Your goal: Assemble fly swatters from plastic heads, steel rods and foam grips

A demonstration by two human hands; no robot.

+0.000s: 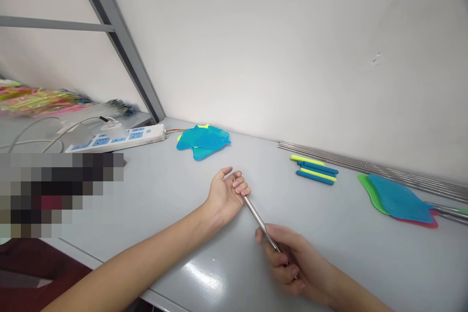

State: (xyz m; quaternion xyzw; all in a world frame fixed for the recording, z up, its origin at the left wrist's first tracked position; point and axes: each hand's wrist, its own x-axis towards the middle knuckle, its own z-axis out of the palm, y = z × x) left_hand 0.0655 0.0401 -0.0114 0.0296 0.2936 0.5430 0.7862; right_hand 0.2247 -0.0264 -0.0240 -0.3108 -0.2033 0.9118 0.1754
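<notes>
A slim shiny metal tube (pixel 255 211) slants between my two hands above the grey table. Palm up, my left hand (pixel 226 197) has its fingers curled over the tube's far end, which they hide; the thumb is apart from it. My right hand (pixel 288 258) wraps around the near part, thumb along the tube. Beyond my left hand lies a pile of blue perforated plastic fly swatter heads (pixel 210 141) with some yellow under them. Several blue and yellow plastic sleeves (pixel 316 170) lie to the right of my hands.
Long thin metal rods (pixel 329 156) run along the wall. Fly swatters with blue, green and red heads (pixel 400 200) lie at right. A white power strip (pixel 120 139) with cables stands at left, near a blurred-out person (pixel 62 195). Colourful bagged items (pixel 40 100) lie farther back.
</notes>
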